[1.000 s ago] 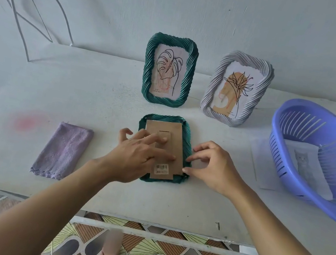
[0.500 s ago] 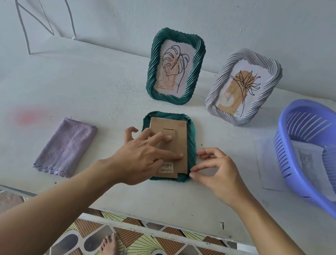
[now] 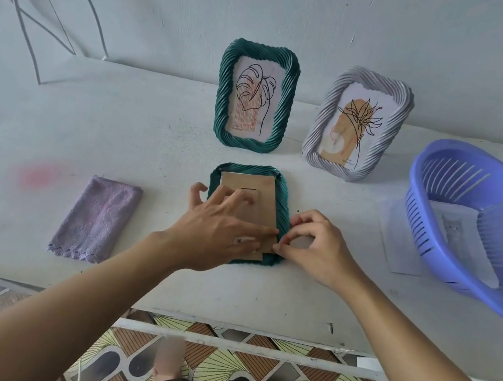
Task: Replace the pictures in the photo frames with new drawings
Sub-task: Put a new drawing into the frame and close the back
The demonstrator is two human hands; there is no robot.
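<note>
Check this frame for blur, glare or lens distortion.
Head view: soft, even light, no glare on the standing green frame or grey frame; wide-angle stretching warps the basket at right; the foot below is blurred; the face-down frame looks sharp.

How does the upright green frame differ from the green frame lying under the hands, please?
The standing green frame is upright, showing a leaf drawing; the flat green frame lies face down, cardboard back up. The standing frame is untouched; the left hand presses the flat frame's back, the right hand pinches its edge. Both have twisted green rims.
</note>
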